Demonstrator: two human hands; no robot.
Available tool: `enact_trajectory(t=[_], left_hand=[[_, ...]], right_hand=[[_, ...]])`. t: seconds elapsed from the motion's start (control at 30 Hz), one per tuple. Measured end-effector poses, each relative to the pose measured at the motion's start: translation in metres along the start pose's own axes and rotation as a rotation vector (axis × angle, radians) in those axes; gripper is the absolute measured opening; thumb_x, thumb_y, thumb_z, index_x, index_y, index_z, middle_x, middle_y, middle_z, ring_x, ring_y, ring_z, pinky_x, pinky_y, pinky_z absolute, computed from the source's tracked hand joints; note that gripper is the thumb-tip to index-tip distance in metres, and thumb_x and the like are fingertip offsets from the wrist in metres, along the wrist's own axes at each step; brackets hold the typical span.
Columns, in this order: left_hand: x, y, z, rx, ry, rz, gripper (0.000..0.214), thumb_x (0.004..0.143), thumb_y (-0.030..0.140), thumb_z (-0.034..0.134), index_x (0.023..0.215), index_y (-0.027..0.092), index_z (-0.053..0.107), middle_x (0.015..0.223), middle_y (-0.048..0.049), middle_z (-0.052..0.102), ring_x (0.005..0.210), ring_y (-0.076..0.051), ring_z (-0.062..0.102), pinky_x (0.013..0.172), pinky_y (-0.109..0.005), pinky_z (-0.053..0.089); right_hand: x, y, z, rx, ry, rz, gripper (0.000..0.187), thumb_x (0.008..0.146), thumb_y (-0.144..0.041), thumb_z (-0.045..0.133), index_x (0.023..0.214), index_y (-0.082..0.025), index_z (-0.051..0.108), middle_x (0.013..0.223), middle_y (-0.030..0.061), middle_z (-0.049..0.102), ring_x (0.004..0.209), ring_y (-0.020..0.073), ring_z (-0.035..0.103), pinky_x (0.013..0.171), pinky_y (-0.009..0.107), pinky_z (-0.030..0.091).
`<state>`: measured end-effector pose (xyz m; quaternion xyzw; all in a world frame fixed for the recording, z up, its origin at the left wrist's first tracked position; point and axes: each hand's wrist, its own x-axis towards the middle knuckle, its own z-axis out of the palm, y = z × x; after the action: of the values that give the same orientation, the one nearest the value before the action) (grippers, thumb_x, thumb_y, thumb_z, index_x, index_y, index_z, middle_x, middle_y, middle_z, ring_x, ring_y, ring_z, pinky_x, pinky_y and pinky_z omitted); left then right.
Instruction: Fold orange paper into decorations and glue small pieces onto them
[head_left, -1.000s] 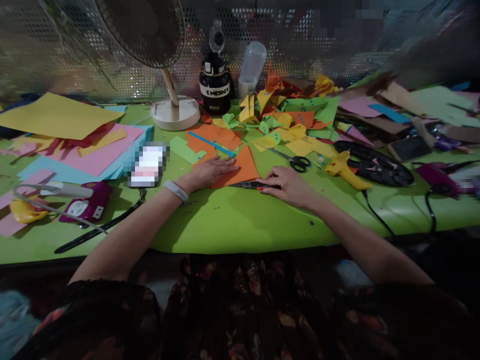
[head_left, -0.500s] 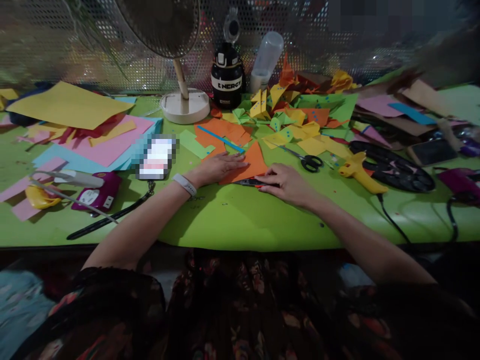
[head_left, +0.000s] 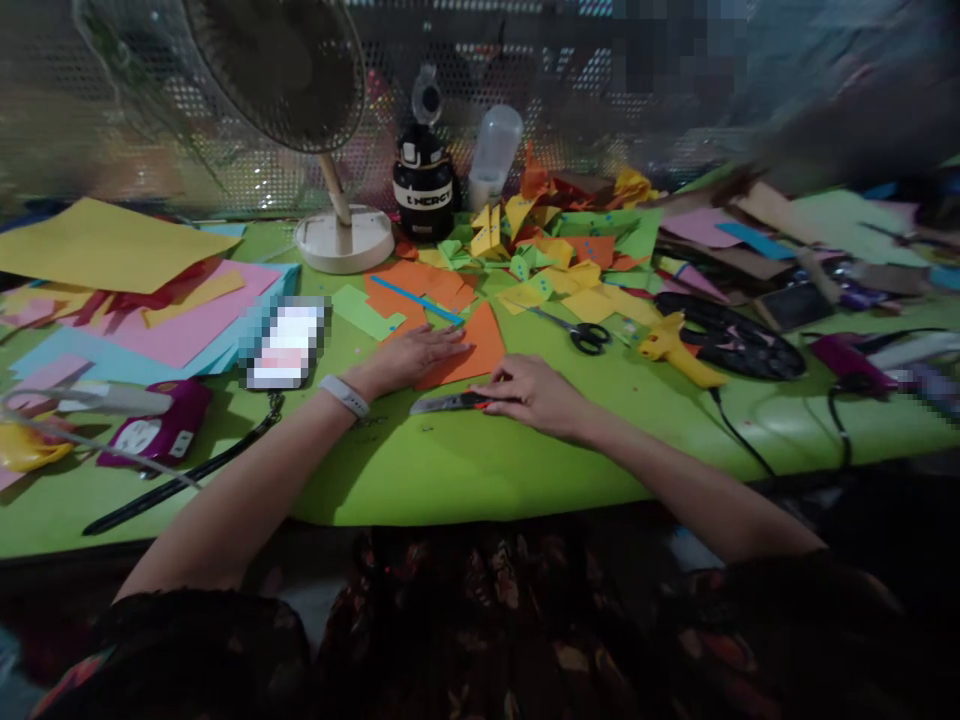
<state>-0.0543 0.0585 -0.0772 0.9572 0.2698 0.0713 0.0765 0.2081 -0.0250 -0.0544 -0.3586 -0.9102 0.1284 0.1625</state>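
Observation:
My left hand [head_left: 409, 358] lies flat, fingers stretched out, on an orange sheet of paper [head_left: 480, 350] on the green tabletop. In the grip of my right hand [head_left: 529, 397] is a utility knife [head_left: 450, 402]. Its blade points left and lies just in front of the sheet's near edge, apart from it. A blue paper strip [head_left: 416, 300] rests on more orange paper [head_left: 442, 283] behind my left hand. Black-handled scissors [head_left: 589, 337] lie to the right of the sheet.
A phone [head_left: 289, 345] with a strap lies left of my arm. On the right are a yellow glue gun [head_left: 682, 350] and a black tray-like piece [head_left: 761, 340]. Behind stand a fan [head_left: 345, 240], a black bottle [head_left: 424, 195] and piles of coloured paper [head_left: 127, 240].
The knife has come away from the orange sheet's near edge toward me, and more of its blade shows. My left hand stays on the sheet. The whole view has shifted.

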Motion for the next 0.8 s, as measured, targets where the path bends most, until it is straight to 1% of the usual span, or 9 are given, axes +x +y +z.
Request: enact_trajectory(t=[0.1,0.17,0.27,0.37,0.43,0.5,0.6,0.7,0.8], left_hand=[[0.000,-0.001,-0.001,-0.002,0.037,-0.015,0.047,0.102,0.022,0.035,0.148,0.028,0.044,0.155,-0.0062,0.046,0.143,-0.021,0.041,0.118,-0.046,0.031],[0.000,0.004,-0.008,0.011,0.155,-0.105,0.041,0.103,0.034,0.037,0.139,0.025,0.054,0.140,-0.0081,0.060,0.128,-0.022,0.056,0.112,-0.041,0.039],[-0.002,0.015,-0.024,0.053,0.250,-0.260,0.044,0.099,0.048,0.044,0.117,0.016,0.067,0.115,-0.0142,0.069,0.109,-0.027,0.063,0.095,-0.040,0.048],[-0.004,0.023,-0.031,0.091,0.226,-0.362,0.057,0.081,0.068,0.062,0.107,0.017,0.067,0.104,-0.0127,0.067,0.099,-0.030,0.062,0.087,-0.042,0.048],[-0.004,0.022,-0.029,0.088,0.197,-0.382,0.064,0.071,0.076,0.067,0.100,0.019,0.065,0.099,-0.0110,0.066,0.095,-0.031,0.061,0.084,-0.042,0.047],[-0.003,0.019,-0.024,0.046,0.199,-0.381,0.060,0.068,0.076,0.068,0.091,0.020,0.063,0.094,-0.0088,0.064,0.091,-0.028,0.060,0.081,-0.040,0.047],[-0.001,0.014,-0.019,-0.085,0.239,-0.362,0.052,0.069,0.071,0.071,0.079,0.021,0.060,0.084,-0.0055,0.061,0.083,-0.024,0.058,0.076,-0.036,0.046],[-0.001,0.016,-0.023,-0.291,0.279,-0.359,0.044,0.074,0.064,0.071,0.076,0.021,0.060,0.080,-0.0035,0.062,0.076,-0.020,0.057,0.072,-0.034,0.046],[-0.001,0.022,-0.031,-0.514,0.363,-0.346,0.037,0.076,0.057,0.072,0.077,0.021,0.061,0.085,-0.0031,0.066,0.081,-0.020,0.061,0.078,-0.035,0.049]], right_hand=[[-0.008,-0.001,-0.007,0.037,0.000,-0.014,0.032,0.091,-0.031,0.068,0.122,-0.025,0.071,0.101,0.0088,0.066,0.089,0.0205,0.057,0.079,0.036,0.042],[-0.013,0.009,-0.017,0.053,0.059,0.048,0.033,0.092,-0.032,0.066,0.125,-0.026,0.070,0.100,0.0083,0.066,0.090,0.0205,0.057,0.079,0.036,0.043],[-0.017,0.043,-0.036,-0.001,0.217,0.290,0.032,0.093,-0.036,0.064,0.123,-0.028,0.071,0.093,0.0075,0.064,0.086,0.0218,0.057,0.074,0.036,0.045],[-0.012,0.087,-0.053,-0.156,0.359,0.547,0.026,0.089,-0.034,0.067,0.113,-0.026,0.075,0.089,0.0083,0.062,0.085,0.0249,0.058,0.074,0.038,0.046],[-0.005,0.112,-0.058,-0.215,0.386,0.638,0.021,0.089,-0.032,0.066,0.105,-0.024,0.077,0.090,0.0097,0.063,0.088,0.0271,0.059,0.077,0.040,0.047],[0.001,0.127,-0.058,-0.235,0.362,0.696,0.020,0.088,-0.030,0.066,0.103,-0.023,0.077,0.093,0.0115,0.063,0.091,0.0289,0.060,0.081,0.044,0.048],[0.009,0.128,-0.054,-0.249,0.379,0.677,0.023,0.086,-0.025,0.066,0.106,-0.023,0.075,0.103,0.0135,0.064,0.102,0.0317,0.059,0.090,0.050,0.047],[0.019,0.105,-0.048,-0.159,0.434,0.515,0.034,0.088,-0.032,0.065,0.120,-0.020,0.070,0.123,0.0160,0.061,0.119,0.0330,0.054,0.103,0.054,0.041],[0.032,0.073,-0.044,0.242,0.247,0.288,0.051,0.090,-0.048,0.064,0.133,-0.022,0.061,0.136,0.0133,0.059,0.122,0.0266,0.056,0.105,0.047,0.044]])
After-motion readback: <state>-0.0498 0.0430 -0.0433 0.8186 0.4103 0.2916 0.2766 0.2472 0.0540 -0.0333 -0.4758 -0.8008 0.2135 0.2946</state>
